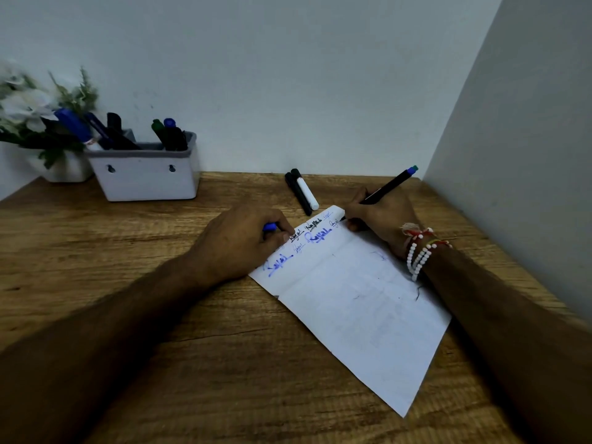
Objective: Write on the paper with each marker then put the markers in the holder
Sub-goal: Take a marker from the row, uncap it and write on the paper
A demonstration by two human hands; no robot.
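The paper (pixel 358 302) lies flat on the wooden table (pixel 128 251), turned at an angle, with blue and black handwriting along its far edge.

Right hand (pixel 378 216): at the far right corner of the paper. The fingers are closed around a black pen (pixel 387 185). The pen tip touches the paper at that corner. The shaft tilts up and away to the right and ends in a blue and green tip. Bead and thread bracelets (pixel 419 251) sit on the wrist, above the right edge of the paper.

Left hand (pixel 243 238): on the far left edge of the paper, knuckles up, with the fingertips pressing on the sheet. The fingers are curled around a short blue piece (pixel 270 226), which shows only partly.

Just beyond the far corner of the paper, two markers lie side by side on the table: a black marker (pixel 296 193) and a white marker (pixel 307 193) with a black cap.

Well to the far left of the paper, against the wall, stands the white holder (pixel 144 174). Several dark and blue markers stand in it. A white pot (pixel 69 169) of pale flowers stands just left of the holder.
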